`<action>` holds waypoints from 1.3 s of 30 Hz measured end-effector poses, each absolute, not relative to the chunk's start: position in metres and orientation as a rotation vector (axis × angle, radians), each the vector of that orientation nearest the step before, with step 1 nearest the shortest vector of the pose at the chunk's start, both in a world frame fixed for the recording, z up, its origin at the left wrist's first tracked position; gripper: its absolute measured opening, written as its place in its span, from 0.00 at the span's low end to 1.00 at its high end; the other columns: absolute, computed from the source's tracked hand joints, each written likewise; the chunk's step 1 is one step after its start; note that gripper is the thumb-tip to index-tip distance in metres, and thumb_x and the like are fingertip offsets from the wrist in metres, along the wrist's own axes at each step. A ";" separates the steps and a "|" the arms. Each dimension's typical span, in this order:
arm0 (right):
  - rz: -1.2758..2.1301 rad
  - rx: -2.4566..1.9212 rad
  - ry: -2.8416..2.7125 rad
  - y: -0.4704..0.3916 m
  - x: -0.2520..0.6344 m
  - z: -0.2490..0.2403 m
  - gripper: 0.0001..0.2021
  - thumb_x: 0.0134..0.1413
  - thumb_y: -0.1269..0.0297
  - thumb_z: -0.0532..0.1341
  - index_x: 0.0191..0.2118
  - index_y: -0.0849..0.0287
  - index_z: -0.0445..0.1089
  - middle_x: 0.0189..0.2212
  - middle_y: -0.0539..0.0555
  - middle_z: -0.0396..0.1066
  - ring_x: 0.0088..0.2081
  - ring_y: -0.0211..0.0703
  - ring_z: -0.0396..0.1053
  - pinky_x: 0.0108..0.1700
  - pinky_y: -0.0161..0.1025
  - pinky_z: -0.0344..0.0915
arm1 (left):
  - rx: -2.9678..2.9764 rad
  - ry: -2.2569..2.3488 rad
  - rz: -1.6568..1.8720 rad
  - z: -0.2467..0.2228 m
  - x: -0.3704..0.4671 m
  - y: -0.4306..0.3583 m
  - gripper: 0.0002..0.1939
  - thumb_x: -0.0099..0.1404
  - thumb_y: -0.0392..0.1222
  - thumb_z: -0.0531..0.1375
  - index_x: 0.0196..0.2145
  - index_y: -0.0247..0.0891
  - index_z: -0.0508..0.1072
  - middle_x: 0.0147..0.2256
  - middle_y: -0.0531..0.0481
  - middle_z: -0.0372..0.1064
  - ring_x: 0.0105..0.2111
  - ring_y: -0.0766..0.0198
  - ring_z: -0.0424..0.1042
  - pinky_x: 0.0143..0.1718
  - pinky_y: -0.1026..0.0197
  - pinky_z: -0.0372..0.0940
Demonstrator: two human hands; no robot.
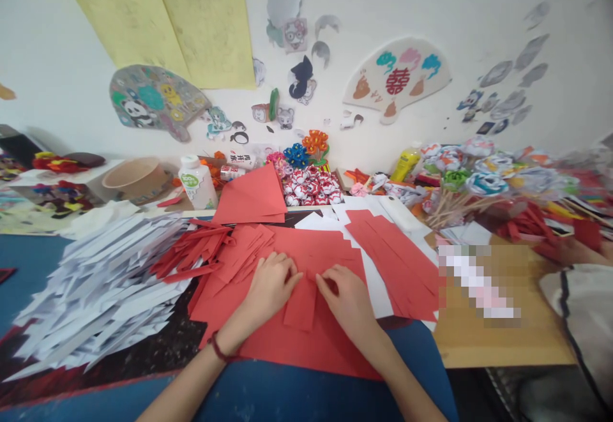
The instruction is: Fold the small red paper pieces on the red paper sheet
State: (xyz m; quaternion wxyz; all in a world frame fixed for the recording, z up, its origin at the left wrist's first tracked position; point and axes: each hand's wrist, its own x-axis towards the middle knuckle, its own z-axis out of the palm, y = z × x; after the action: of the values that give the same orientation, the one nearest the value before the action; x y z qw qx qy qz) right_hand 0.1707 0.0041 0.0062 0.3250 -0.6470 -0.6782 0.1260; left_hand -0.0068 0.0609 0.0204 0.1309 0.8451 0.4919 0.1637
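Observation:
Between my hands lies a narrow strip of red paper (300, 304) on a larger red sheet (330, 352). My left hand (275, 281) pinches the strip's top left corner between thumb and fingers. At the top right corner, my right hand (347, 294) is closed in a similar pinch. The strip's far edge looks slightly raised at the fingertips. Loose red rectangles (249, 253) lie just beyond my left hand, beside a heap of folded red strips (196, 249). To the right, a fanned stack of long red strips (395, 256) rests on white paper.
A big pile of folded white paper (110, 288) covers the left of the table. Along the wall stand a white bottle (197, 182), red-and-white paper balls (313, 186) and paper flowers on sticks (479, 173). Another person's sleeve (582, 320) is at the right, by a tan board (502, 345).

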 end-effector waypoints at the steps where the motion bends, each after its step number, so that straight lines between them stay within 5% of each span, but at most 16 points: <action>1: 0.415 -1.682 -1.738 0.008 0.175 0.010 0.12 0.63 0.63 0.56 0.29 0.58 0.70 0.27 0.52 0.69 0.29 0.41 0.65 0.34 0.39 0.60 | 2.441 1.367 0.489 0.021 -0.005 0.063 0.11 0.67 0.43 0.58 0.28 0.38 0.69 0.32 0.51 0.70 0.37 0.59 0.67 0.38 0.59 0.54; 4: 0.668 -1.530 -1.751 0.021 0.184 0.023 0.07 0.59 0.60 0.61 0.36 0.58 0.73 0.30 0.50 0.73 0.31 0.40 0.67 0.33 0.36 0.59 | 2.449 1.172 0.572 0.028 -0.002 0.065 0.09 0.67 0.39 0.58 0.28 0.38 0.69 0.31 0.51 0.69 0.35 0.62 0.66 0.37 0.60 0.56; 9: 0.996 -1.362 -1.758 0.030 0.191 0.030 0.12 0.55 0.60 0.63 0.24 0.60 0.72 0.19 0.48 0.68 0.23 0.37 0.65 0.27 0.34 0.57 | 2.373 1.167 0.756 0.038 0.000 0.063 0.12 0.69 0.42 0.55 0.28 0.38 0.71 0.30 0.49 0.71 0.32 0.62 0.68 0.35 0.62 0.59; 18: 1.279 -1.253 -0.922 0.002 0.190 0.005 0.19 0.42 0.50 0.70 0.31 0.60 0.68 0.24 0.56 0.76 0.26 0.46 0.76 0.30 0.39 0.71 | 1.964 1.407 0.989 0.029 -0.026 0.059 0.16 0.67 0.53 0.53 0.42 0.39 0.72 0.39 0.46 0.76 0.37 0.58 0.74 0.37 0.60 0.64; 23: 1.360 -1.228 -1.060 -0.015 0.173 0.007 0.18 0.47 0.49 0.68 0.28 0.59 0.65 0.25 0.55 0.76 0.27 0.47 0.76 0.30 0.40 0.71 | 1.716 1.192 0.932 0.014 -0.009 0.056 0.19 0.65 0.55 0.54 0.24 0.38 0.64 0.20 0.54 0.65 0.22 0.65 0.66 0.26 0.64 0.58; 28: 0.948 -1.483 -1.393 -0.004 0.178 0.013 0.13 0.53 0.54 0.64 0.38 0.58 0.73 0.34 0.54 0.77 0.35 0.46 0.74 0.36 0.39 0.68 | 1.898 1.233 0.763 0.017 -0.004 0.054 0.20 0.64 0.51 0.55 0.20 0.39 0.56 0.17 0.58 0.56 0.20 0.69 0.57 0.24 0.65 0.49; 34: 0.697 -1.644 -1.651 0.019 0.177 0.015 0.10 0.53 0.65 0.61 0.23 0.58 0.71 0.22 0.50 0.74 0.26 0.40 0.70 0.30 0.36 0.60 | 2.179 1.477 0.567 0.018 0.001 0.047 0.15 0.66 0.45 0.54 0.23 0.38 0.64 0.22 0.53 0.67 0.25 0.65 0.65 0.28 0.63 0.49; 39: 0.560 -1.822 -1.745 0.023 0.168 0.015 0.07 0.51 0.66 0.63 0.24 0.58 0.71 0.23 0.50 0.74 0.26 0.40 0.70 0.28 0.35 0.54 | 2.390 1.570 0.621 0.016 0.008 0.043 0.09 0.66 0.39 0.55 0.27 0.38 0.68 0.28 0.51 0.71 0.32 0.60 0.68 0.35 0.60 0.50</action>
State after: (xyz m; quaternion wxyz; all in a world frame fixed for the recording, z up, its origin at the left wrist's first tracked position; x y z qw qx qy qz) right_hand 0.1681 0.0228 0.0153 0.2749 -0.6779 -0.6493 0.2082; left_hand 0.0076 0.0432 0.0161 0.1074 0.8120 0.5335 0.2111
